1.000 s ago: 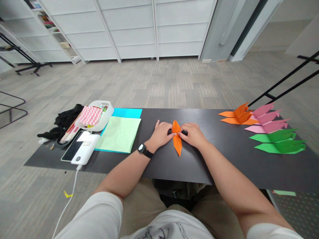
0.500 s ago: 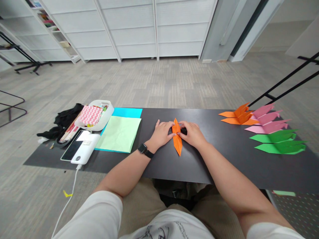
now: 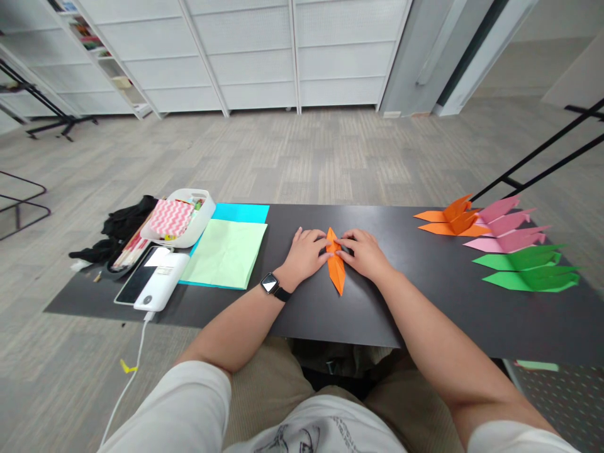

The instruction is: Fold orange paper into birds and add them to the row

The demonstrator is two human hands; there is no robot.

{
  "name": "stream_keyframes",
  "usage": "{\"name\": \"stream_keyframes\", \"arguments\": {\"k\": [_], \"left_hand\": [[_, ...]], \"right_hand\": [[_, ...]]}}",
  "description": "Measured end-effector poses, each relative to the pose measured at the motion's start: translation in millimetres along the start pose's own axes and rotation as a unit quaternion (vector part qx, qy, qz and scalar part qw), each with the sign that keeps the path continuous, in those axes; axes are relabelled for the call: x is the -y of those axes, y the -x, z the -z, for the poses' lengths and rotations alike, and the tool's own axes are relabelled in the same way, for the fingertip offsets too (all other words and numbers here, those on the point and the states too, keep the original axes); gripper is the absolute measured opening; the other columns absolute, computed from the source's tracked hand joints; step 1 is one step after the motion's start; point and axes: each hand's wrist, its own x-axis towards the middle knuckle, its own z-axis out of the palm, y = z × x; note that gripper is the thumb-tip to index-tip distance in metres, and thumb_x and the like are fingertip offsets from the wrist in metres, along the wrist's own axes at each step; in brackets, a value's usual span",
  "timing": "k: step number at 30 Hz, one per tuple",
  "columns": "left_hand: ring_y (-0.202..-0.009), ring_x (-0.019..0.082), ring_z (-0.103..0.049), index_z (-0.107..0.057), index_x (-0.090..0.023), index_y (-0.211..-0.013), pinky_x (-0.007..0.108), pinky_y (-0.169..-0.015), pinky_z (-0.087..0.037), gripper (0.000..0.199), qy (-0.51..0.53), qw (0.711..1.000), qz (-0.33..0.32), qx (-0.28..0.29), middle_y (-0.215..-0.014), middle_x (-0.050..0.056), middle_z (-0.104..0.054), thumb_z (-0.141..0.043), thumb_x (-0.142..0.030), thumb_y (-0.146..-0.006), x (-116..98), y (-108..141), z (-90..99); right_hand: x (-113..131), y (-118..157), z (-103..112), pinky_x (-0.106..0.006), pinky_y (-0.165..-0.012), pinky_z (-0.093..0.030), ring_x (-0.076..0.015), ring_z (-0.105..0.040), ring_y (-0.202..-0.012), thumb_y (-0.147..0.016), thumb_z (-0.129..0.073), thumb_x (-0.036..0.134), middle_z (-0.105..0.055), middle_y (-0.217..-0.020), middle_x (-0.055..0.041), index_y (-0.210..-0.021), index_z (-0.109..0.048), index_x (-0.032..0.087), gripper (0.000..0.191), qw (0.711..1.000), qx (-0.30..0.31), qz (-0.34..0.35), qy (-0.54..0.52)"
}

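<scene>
A narrow orange origami paper [image 3: 336, 275], pointed at both ends, lies upright in my view on the dark table in front of me. My left hand [image 3: 306, 253] grips its left edge, with thumb and fingertips pressed along the middle of the fold. From the opposite side, my right hand [image 3: 364, 253] pinches the right edge with thumb and index finger. Both hands rest on the table, and their fingertips cover part of the paper's middle. Its upper tip and longer lower point show between them.
Folded green [image 3: 528, 280], pink [image 3: 507, 239] and orange cranes [image 3: 450, 220] stand at the right. To the left lie light green paper [image 3: 226, 251], blue paper [image 3: 243, 212], a white power bank [image 3: 162, 283], a phone [image 3: 134, 283] and a white basket [image 3: 202, 220].
My right hand's fingers have lowered and closed in on the orange paper's right edge. The paper's upper tip sits slightly lower. My left hand stays nearly in place.
</scene>
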Motion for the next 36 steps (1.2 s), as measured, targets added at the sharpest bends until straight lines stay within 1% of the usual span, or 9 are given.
{"name": "stream_keyframes", "arguments": {"k": [3,5,9,17,22,24,26,30,36], "left_hand": [[-0.129,0.026,-0.062,-0.077,-0.028,-0.117,0.054,-0.129,-0.036,0.019,0.006,0.999,-0.050,-0.004,-0.136,0.007,-0.068,-0.069,-0.031,-0.101,-1.2,-0.8,2.1],[-0.121,0.024,-0.065,-0.079,-0.028,-0.111,0.051,-0.127,-0.039,0.016,0.019,0.997,-0.073,0.007,-0.127,0.005,-0.072,-0.066,-0.031,-0.103,-1.4,-1.6,2.3],[-0.109,0.023,-0.068,-0.081,-0.028,-0.102,0.053,-0.124,-0.039,0.017,0.023,0.998,-0.051,0.024,-0.109,0.002,-0.077,-0.065,-0.032,-0.104,0.7,-3.0,1.5],[-0.114,0.023,-0.069,-0.080,-0.031,-0.110,0.055,-0.128,-0.034,0.014,0.016,0.997,-0.053,0.048,-0.112,0.001,-0.078,-0.070,-0.033,-0.101,6.8,-1.0,4.9],[-0.113,0.022,-0.071,-0.079,-0.029,-0.111,0.054,-0.128,-0.035,0.013,0.024,0.997,-0.065,0.043,-0.114,0.001,-0.079,-0.072,-0.034,-0.100,10.8,-1.2,2.7],[-0.113,0.022,-0.072,-0.078,-0.029,-0.110,0.053,-0.128,-0.034,0.012,0.026,0.997,-0.064,0.041,-0.113,0.001,-0.080,-0.072,-0.031,-0.100,10.8,-1.8,3.3],[-0.111,0.022,-0.073,-0.078,-0.028,-0.110,0.053,-0.129,-0.034,0.012,0.032,0.997,-0.060,0.038,-0.112,0.001,-0.081,-0.072,-0.030,-0.099,10.3,-2.2,4.7],[-0.110,0.022,-0.074,-0.078,-0.028,-0.111,0.053,-0.128,-0.036,0.014,0.058,0.997,-0.046,0.026,-0.113,0.001,-0.082,-0.071,-0.028,-0.099,10.0,-2.6,6.9],[-0.107,0.020,-0.076,-0.078,-0.027,-0.107,0.053,-0.126,-0.039,0.012,0.109,0.993,-0.047,-0.021,-0.112,0.000,-0.084,-0.068,-0.028,-0.101,13.0,-3.5,4.8]], "right_hand": [[-1.0,0.6,-1.9,-0.055,-0.101,-0.053,-0.0328,-0.064,-0.117,-0.098,-0.070,0.035,-0.069,-0.124,-0.0111,-0.125,-0.080,0.032,0.029,1.000,-0.007,0.003,0.002],[-1.4,1.0,-2.8,-0.055,-0.100,-0.053,-0.0323,-0.064,-0.116,-0.099,-0.070,0.035,-0.070,-0.123,-0.0103,-0.125,-0.080,0.034,0.028,1.000,-0.013,0.005,0.000],[-1.4,1.0,-2.7,-0.055,-0.102,-0.053,-0.0319,-0.064,-0.116,-0.098,-0.072,0.034,-0.070,-0.122,-0.0100,-0.125,-0.080,0.034,0.028,1.000,-0.016,-0.002,-0.006],[1.0,-1.0,9.5,-0.052,-0.106,-0.053,-0.0310,-0.067,-0.118,-0.100,-0.070,0.033,-0.072,-0.124,-0.0096,-0.135,-0.073,0.033,0.036,0.998,-0.006,-0.007,-0.062],[-2.4,1.4,18.1,-0.050,-0.108,-0.053,-0.0280,-0.068,-0.118,-0.096,-0.077,0.032,-0.072,-0.122,-0.0078,-0.120,-0.078,0.033,0.025,0.995,0.009,0.020,-0.100],[-4.3,2.7,19.4,-0.050,-0.109,-0.052,-0.0269,-0.068,-0.118,-0.095,-0.076,0.029,-0.072,-0.123,-0.0072,-0.114,-0.080,0.032,0.020,0.994,0.015,0.040,-0.096],[-6.0,3.6,19.0,-0.050,-0.109,-0.052,-0.0264,-0.068,-0.120,-0.094,-0.073,0.021,-0.072,-0.124,-0.0069,-0.113,-0.081,0.033,0.023,0.993,0.016,0.060,-0.097],[-7.3,3.2,15.7,-0.052,-0.110,-0.052,-0.0272,-0.067,-0.122,-0.090,-0.066,0.009,-0.071,-0.126,-0.0074,-0.115,-0.080,0.031,0.036,0.991,-0.010,0.089,-0.102],[-2.2,-0.7,16.8,-0.053,-0.107,-0.053,-0.0291,-0.065,-0.122,-0.094,-0.070,0.014,-0.071,-0.126,-0.0083,-0.116,-0.079,0.032,0.030,0.986,-0.080,0.114,-0.087]]}}
